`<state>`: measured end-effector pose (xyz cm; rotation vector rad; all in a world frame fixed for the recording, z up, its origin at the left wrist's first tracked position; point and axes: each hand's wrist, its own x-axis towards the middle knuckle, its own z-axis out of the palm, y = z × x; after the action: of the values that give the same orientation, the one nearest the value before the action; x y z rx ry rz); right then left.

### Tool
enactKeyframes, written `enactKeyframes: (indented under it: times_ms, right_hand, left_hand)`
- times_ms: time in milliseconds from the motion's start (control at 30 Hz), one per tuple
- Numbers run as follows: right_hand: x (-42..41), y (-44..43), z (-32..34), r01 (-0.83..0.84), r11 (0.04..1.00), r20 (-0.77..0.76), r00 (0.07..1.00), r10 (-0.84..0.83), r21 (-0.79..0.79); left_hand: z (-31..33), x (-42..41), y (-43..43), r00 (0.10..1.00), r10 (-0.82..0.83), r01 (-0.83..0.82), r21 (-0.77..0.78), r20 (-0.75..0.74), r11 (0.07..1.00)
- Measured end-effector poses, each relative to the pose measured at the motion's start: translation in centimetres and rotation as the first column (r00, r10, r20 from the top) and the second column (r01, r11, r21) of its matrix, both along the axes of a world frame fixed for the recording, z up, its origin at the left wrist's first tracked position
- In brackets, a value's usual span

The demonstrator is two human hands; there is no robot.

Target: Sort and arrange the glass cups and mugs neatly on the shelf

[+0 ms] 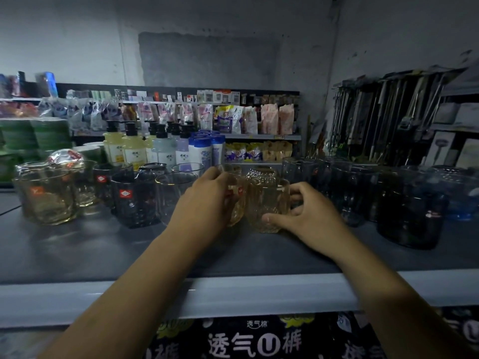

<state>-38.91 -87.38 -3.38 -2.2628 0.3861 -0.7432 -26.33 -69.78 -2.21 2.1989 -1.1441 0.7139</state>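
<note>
On the dark shelf point(77, 255) stands a row of glassware. My left hand point(207, 198) grips a pale amber glass cup point(237, 203) with a red sticker at the shelf's middle. Right beside it, touching, stands a ribbed amber glass mug point(267, 203); my right hand point(308, 216) curls round its right side, thumb at the base. A textured clear mug point(260, 173) stands behind them. To the left are a clear tumbler point(171, 193), dark glasses point(134, 200) with red labels and a wide amber glass point(46, 198). Dark blue mugs point(409, 213) fill the right.
The shelf's pale front edge point(233, 294) runs across below my arms. Behind the glassware stand pump bottles point(134, 146) and blue-capped bottles point(207, 149). Farther back, other store shelves hold packets; hanging utensils point(383, 112) are at the right. Printed packaging point(254, 340) lies below.
</note>
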Motion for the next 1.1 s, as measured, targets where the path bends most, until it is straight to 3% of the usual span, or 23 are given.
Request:
enactKeyframes:
  times_ms: [400, 667, 800, 900, 967, 1100]
  right_hand:
    - [0.1, 0.2, -0.2, 0.043, 0.998, 0.004, 0.999, -0.043, -0.053]
    - [0.0, 0.2, 0.1, -0.001, 0.995, -0.081, 0.997, -0.008, -0.104]
    - [-1.1, 0.8, 0.6, 0.042, 0.971, -0.084, 0.994, -0.064, -0.235]
    - [-3.4, 3.0, 0.8, 0.105, 0.902, 0.026, 0.994, -0.104, -0.419]
    - [-5.0, 6.1, 0.7, 0.055, 0.889, 0.085, 0.996, -0.018, -0.455]
    - [-6.4, 14.2, -0.5, -0.127, 0.901, 0.056, 0.985, 0.165, -0.415]
  left_hand:
    - [-0.1, -0.6, 0.0, 0.999, -0.025, 0.023, -0.070, -0.031, 0.997]
    - [0.1, -2.1, 1.6, 0.999, -0.043, 0.040, -0.098, -0.028, 0.994]
    - [-0.2, -4.3, 3.6, 0.996, -0.074, 0.062, -0.221, -0.047, 0.973]
    - [-1.0, -6.2, 6.0, 0.990, -0.104, 0.072, -0.292, -0.097, 0.954]
    - [-1.5, -7.7, 8.4, 0.986, -0.114, 0.068, -0.329, -0.123, 0.942]
    - [-2.7, -10.0, 15.1, 0.979, -0.120, 0.049, -0.381, -0.165, 0.923]
